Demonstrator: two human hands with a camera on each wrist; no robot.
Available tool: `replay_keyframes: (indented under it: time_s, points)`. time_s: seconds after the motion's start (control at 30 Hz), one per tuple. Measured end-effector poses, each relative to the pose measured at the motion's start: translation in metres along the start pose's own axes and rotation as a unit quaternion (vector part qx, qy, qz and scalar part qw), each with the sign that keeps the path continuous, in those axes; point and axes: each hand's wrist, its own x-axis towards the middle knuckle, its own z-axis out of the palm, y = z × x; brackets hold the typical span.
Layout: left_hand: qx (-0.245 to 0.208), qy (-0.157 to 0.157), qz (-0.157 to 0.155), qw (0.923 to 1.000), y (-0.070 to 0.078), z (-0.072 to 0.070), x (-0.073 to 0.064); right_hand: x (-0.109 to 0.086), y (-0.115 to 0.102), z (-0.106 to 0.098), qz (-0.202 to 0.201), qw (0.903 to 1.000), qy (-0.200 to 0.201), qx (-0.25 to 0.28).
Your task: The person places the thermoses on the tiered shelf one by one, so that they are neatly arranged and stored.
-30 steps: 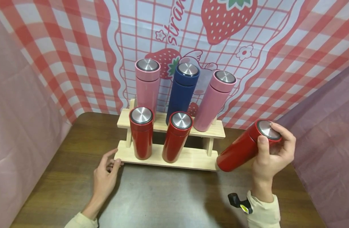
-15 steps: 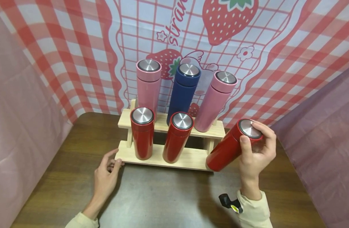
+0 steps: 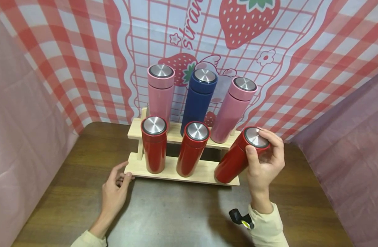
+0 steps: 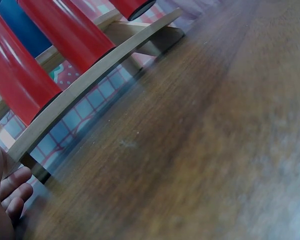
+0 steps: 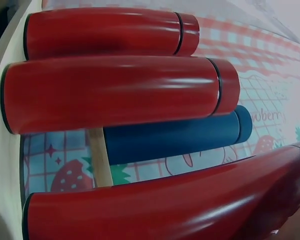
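Observation:
A two-tier wooden stand holds several thermos bottles. My right hand grips a red thermos by its upper part, thumb at the near side and fingers by the silver lid. That bottle leans to the right, its base close over the right end of the lower board; in the left wrist view a small gap shows under its base. Two more red thermoses, left and middle, stand on the lower board. My left hand holds the board's left front corner, fingers curled below it in the left wrist view.
On the upper tier stand a pink thermos, a blue thermos and another pink thermos. Behind the brown wooden table hangs a strawberry-print cloth. Pink drapes flank both sides.
My right hand has carried the red thermos leftward, from beside the stand to over the lower board's right end. My left hand has stayed at the corner.

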Motion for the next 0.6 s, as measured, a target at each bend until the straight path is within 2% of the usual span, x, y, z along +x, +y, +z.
replay_keyframes:
  time_s: [0.2,0.6]
  points:
    - [0.002,0.001,-0.001,1.0000,-0.001,0.000,0.000,-0.007,0.005,0.005,0.005,0.9995,-0.017,0.027]
    - [0.003,0.001,-0.002,1.0000,-0.001,0.000,0.000,-0.019,0.017,0.006,0.015,0.9978,-0.063,-0.010]
